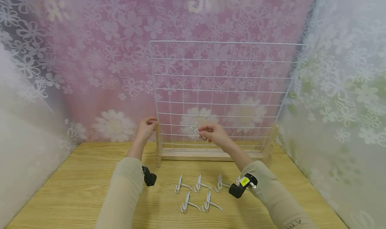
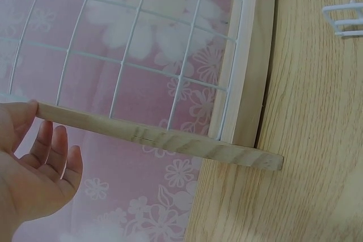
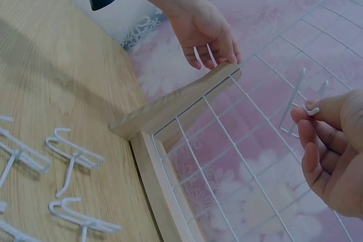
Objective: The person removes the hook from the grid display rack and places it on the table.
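A white wire grid panel (image 1: 223, 91) stands upright in a wooden base (image 1: 196, 156) with side posts. At the left side, my left hand (image 1: 147, 128) pinches the top end of the wooden post (image 2: 142, 134) between thumb and forefinger; its other fingers hang loosely curled below. My right hand (image 1: 214, 134) pinches a white wire hook (image 3: 311, 109) in front of the grid's lower middle. The hook's prongs point toward the grid wires; whether they touch is hard to tell. Several more white hooks (image 1: 187, 204) lie on the table in two rows.
The wood-grain table (image 1: 75, 188) meets a pink flowered backdrop (image 1: 114, 54) behind the grid. Pale flowered walls (image 1: 346, 105) close in both sides. Black wrist cameras (image 1: 238, 190) are strapped on both forearms, the right one over the hook row.
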`<state>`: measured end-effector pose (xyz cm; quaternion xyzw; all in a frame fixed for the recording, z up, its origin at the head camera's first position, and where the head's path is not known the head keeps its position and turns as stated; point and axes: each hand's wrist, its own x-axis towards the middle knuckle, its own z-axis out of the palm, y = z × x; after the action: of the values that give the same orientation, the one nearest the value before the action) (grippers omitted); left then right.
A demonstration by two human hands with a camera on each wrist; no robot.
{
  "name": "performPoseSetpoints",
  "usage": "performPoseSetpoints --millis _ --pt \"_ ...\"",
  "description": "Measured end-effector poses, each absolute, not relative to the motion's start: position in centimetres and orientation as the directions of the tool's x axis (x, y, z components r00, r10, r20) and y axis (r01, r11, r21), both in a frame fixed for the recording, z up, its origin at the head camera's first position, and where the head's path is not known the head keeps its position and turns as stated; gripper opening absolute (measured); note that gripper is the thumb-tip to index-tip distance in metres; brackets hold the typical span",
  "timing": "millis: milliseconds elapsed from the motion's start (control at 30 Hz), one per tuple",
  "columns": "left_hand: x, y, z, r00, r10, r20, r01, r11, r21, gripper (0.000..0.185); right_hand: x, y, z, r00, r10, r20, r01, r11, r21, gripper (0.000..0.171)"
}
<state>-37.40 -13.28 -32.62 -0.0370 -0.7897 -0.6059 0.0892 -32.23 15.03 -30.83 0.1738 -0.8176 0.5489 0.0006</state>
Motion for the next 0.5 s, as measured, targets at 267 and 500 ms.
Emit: performPoseSetpoints --millis 267,500 --pt "-37.3 -13.4 -32.6 -0.982 -0.044 0.181 0.162 0.282 0.946 0.033 -31.2 16.8 -31.7 -0.926 -0.315 0.208 -0.320 0.359 -0.877 0.020" --pt "-37.3 -13.4 -32.6 -0.984 -0.048 0.172 0.152 0.277 0.949 0.032 -30.5 18.2 -32.6 -0.917 -0.329 0.226 -0.346 0.373 -0.861 0.021"
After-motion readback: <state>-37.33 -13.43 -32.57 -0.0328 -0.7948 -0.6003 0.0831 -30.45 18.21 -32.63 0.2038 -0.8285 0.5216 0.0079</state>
